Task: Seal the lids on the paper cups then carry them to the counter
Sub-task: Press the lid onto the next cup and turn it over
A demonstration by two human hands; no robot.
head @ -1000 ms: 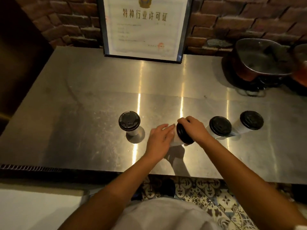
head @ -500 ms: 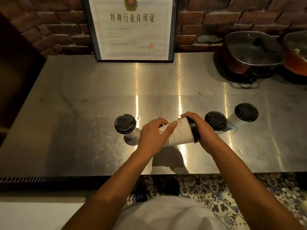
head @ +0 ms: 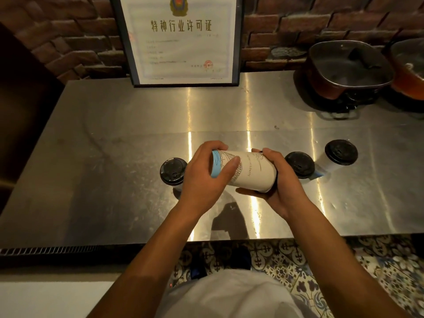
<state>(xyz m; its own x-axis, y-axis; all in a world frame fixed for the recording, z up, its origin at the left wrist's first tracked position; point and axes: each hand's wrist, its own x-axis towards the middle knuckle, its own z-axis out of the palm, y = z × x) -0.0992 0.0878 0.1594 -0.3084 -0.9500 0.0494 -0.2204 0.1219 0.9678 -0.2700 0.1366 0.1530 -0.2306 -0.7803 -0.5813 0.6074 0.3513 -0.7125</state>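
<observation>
I hold a white paper cup (head: pixel 250 172) sideways above the steel table (head: pixel 114 180), its blue-banded base to the left. My left hand (head: pixel 204 180) grips the base end. My right hand (head: pixel 278 182) wraps the lid end, hiding the black lid. Three more cups stand upright with black lids: one (head: pixel 173 172) just left of my left hand, one (head: pixel 299 165) right of my right hand, and one (head: pixel 340 153) further right.
A framed certificate (head: pixel 183 40) leans on the brick wall at the back. A dark pot (head: pixel 346 70) and an orange pot (head: pixel 408 70) sit at the back right. A vent grille (head: pixel 46 250) runs along the near left edge. Patterned floor tiles (head: pixel 321 267) lie below.
The cup was lifted off the table and tipped from upright to lying sideways between both hands. The other three cups stayed put.
</observation>
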